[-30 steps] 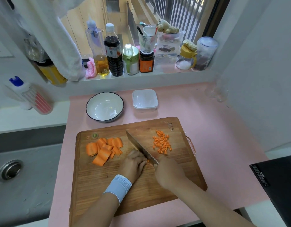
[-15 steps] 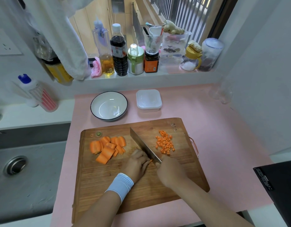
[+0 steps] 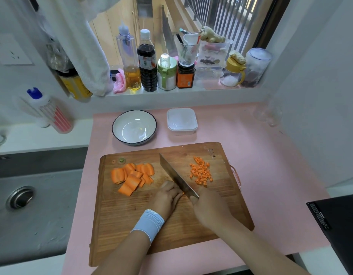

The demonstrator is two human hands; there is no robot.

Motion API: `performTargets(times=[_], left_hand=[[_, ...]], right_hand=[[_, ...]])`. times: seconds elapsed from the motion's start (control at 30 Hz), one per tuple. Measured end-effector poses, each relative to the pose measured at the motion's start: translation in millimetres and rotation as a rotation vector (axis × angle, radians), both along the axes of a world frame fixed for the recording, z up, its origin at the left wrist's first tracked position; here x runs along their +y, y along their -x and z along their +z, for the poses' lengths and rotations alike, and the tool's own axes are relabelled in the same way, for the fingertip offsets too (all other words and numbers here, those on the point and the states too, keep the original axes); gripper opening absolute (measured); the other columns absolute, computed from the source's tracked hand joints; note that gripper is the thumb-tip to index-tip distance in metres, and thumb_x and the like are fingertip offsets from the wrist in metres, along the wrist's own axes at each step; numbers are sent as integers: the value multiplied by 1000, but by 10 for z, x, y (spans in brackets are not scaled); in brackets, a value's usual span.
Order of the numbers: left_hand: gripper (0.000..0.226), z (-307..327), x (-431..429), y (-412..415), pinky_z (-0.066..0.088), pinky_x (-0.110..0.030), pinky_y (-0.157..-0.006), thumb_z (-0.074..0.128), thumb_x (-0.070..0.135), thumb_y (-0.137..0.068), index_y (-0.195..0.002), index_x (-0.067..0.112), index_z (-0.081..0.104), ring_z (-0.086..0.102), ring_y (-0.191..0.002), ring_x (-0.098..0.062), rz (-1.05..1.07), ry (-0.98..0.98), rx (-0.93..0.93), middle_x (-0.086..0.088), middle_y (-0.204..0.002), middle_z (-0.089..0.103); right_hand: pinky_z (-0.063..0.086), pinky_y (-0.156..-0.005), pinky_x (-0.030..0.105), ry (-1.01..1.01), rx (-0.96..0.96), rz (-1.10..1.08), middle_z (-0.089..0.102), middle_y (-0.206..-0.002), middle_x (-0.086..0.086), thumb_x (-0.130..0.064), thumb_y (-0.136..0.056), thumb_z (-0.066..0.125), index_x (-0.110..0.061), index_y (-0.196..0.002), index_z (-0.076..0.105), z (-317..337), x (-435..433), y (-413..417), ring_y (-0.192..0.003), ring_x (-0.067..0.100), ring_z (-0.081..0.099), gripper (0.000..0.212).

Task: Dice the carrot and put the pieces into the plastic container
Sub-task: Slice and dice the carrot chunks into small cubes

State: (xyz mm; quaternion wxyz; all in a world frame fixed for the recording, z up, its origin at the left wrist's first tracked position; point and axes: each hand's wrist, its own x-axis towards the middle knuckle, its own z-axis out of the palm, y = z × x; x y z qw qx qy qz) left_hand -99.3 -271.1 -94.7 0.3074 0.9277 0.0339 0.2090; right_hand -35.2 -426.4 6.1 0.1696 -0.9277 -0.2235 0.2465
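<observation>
On the wooden cutting board (image 3: 132, 215) lie several carrot slabs (image 3: 132, 175) at the left and a small heap of diced carrot (image 3: 201, 172) at the right. My right hand (image 3: 209, 207) grips the knife (image 3: 175, 175), whose blade slants across the board's middle. My left hand (image 3: 167, 197), with a white wristband, presses down a carrot piece (image 3: 183, 193) right beside the blade; only an orange sliver of it shows. The square plastic container (image 3: 182, 121) stands empty behind the board.
A white bowl with a dark rim (image 3: 134, 127) sits left of the container. Bottles and jars line the windowsill (image 3: 165, 76). A sink (image 3: 22, 197) lies to the left, a black appliance (image 3: 338, 225) at the right edge, a wall close on the right.
The view has shifted slightly. My hands and the knife stay at the same spot on the board; the carrot heaps have not moved.
</observation>
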Motion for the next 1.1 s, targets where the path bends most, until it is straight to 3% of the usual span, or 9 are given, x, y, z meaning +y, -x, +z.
performTargets(times=[0.13, 0.33, 0.5, 0.7, 0.93, 1.1], left_hand=[[24, -11, 7, -1, 33, -5, -89, 55, 24, -92, -82, 11, 73, 54, -91, -10, 3, 23, 14, 0, -86, 64], [21, -51, 22, -3, 35, -6, -90, 58, 23, -92, -83, 12, 74, 55, -90, -11, 6, 26, 14, 1, -87, 64], [3, -101, 41, -5, 36, -7, -91, 72, 10, -85, -84, 11, 74, 56, -91, -11, -3, 17, 15, 1, -88, 66], [3, -100, 31, 5, 34, -6, -92, 73, 9, -84, -84, 11, 74, 55, -91, -10, -1, 29, 4, 1, -88, 65], [4, -61, 21, 39, 44, -16, -86, 70, 13, -87, -86, 10, 73, 55, -93, -12, -1, 25, -24, 0, -90, 63], [16, -64, 10, 71, 49, -23, -82, 60, 20, -92, -87, 11, 72, 56, -92, -13, -17, 10, -16, 1, -90, 62]], right_hand=[[43, -70, 31, 15, -12, 2, 64, -100, 0, -41, -101, 48, -20, -110, 57, 3, -16, 32, -91, 21, 62, 25], [44, -71, 31, 41, 23, -4, 64, -102, 0, -39, -101, 49, -19, -112, 56, 11, 9, 16, -91, 21, 61, 23], [41, -70, 29, 62, 60, -9, 64, -105, 1, -35, -101, 50, -19, -110, 58, -21, 38, 8, -92, 21, 61, 20], [52, -78, 33, 34, 131, -32, 65, -108, 4, -32, -101, 50, -16, -113, 57, -50, 95, -40, -96, 21, 63, 21], [52, -77, 34, 22, 132, -34, 65, -104, 3, -34, -101, 51, -17, -113, 59, -19, 91, -62, -90, 20, 61, 22], [40, -69, 29, 62, 100, -20, 64, -110, 5, -30, -101, 51, -14, -120, 55, -1, 89, -39, -85, 19, 53, 25]])
